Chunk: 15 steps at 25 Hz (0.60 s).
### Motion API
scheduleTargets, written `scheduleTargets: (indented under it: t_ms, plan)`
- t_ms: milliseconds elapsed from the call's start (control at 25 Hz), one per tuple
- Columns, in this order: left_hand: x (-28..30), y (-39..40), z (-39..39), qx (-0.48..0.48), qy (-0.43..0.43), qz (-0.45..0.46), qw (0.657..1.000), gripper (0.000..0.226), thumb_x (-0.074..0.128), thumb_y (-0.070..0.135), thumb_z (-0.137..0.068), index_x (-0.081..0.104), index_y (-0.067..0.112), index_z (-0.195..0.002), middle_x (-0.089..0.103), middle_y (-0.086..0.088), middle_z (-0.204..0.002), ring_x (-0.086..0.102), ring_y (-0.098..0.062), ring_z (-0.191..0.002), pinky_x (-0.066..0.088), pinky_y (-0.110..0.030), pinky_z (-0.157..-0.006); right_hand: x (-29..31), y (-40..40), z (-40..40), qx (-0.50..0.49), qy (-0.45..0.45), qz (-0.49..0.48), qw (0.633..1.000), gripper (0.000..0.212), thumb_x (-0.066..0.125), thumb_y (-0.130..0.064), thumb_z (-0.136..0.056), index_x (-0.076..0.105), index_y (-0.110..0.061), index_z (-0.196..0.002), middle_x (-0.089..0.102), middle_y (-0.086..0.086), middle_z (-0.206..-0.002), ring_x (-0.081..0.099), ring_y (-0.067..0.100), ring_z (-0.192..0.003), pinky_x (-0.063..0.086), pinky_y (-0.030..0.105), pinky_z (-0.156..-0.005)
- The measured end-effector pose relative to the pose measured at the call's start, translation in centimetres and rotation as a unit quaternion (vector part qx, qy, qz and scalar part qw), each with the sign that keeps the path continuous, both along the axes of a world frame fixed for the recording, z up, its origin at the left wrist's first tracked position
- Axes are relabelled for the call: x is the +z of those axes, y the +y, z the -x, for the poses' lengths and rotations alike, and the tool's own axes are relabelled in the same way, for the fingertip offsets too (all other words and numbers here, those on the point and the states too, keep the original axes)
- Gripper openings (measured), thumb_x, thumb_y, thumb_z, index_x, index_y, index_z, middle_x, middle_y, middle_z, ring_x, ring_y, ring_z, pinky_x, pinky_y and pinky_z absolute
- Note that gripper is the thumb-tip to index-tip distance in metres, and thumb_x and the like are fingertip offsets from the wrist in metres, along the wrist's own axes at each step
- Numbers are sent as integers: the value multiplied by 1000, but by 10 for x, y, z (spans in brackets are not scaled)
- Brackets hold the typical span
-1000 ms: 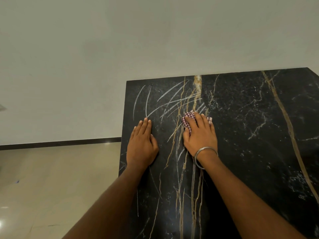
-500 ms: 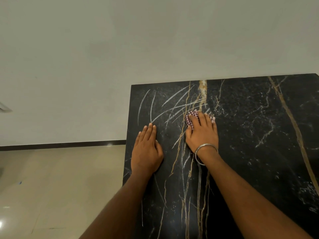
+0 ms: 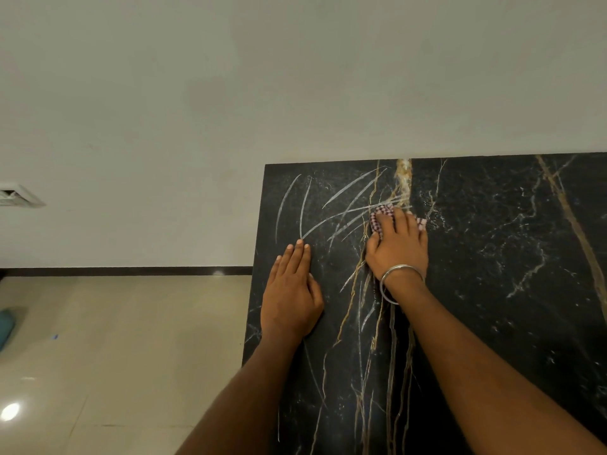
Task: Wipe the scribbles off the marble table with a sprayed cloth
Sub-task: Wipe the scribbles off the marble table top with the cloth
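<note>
A black marble table (image 3: 492, 290) with gold and white veins fills the right and lower centre of the frame, its far edge against a pale wall (image 3: 295, 93). The right hand (image 3: 399, 247) lies palm-down just right of centre, fingers (image 3: 402, 221) flat and close together, pressing a red-and-white checked cloth (image 3: 381, 215) onto the marble; the cloth shows only at the fingertips. A silver bangle (image 3: 399, 280) circles that wrist. White scribbles (image 3: 341, 205), long curved strokes, spread across the table's upper left corner, touching the cloth's left side. The left hand (image 3: 290, 297) rests flat near the table's left edge, fingers together and straight, holding nothing. Beige tiled floor (image 3: 115, 356) lies at lower left.
</note>
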<state>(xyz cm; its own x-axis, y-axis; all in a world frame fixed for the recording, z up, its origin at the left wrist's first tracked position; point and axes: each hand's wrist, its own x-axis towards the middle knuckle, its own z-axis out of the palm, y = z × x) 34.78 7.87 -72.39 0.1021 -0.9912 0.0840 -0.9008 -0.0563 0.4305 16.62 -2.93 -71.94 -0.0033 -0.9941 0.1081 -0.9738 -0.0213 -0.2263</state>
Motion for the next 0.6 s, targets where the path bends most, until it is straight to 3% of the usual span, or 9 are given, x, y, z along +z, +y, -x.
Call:
scheduleTargets:
  t_ms: [160,360,480,600]
  plan:
    - [2,0,0,-4,6,0,1000,55,29,32,-102,13,24,-154,7,8,-161,-2,-5,-147,-2,-27,-121,-1,-6,16,37,10,7,999,50,34,-38,-94,35,-25,-143,27,5,-155,19,26,-144,16,50,-118]
    - [1,0,1,1,6,10,1000,56,30,31,-101,14,24,-154,7,9,-161,-1,-4,-147,0,-27,-121,0,-26,67,-32,6,6,999,50,34,-36,-95,36,-22,-143,26,6,-155,17,27,-145,15,51,-117]
    - [0,0,0,0,1,6,1000,57,29,32,-101,12,24,-154,5,9,-161,-4,-3,-146,-2,-27,-121,0,-30,51,-57,3,2,998,52,33,-37,-95,34,-23,-144,24,6,-156,15,27,-145,13,51,-118]
    - [0,-1,0,0,-3,6,1000,57,28,33,-100,11,25,-154,4,9,-161,-5,-3,-146,-2,-27,-120,-1,-31,12,10,11,8,1000,52,33,-37,-94,32,-24,-145,25,6,-156,18,28,-144,14,51,-118]
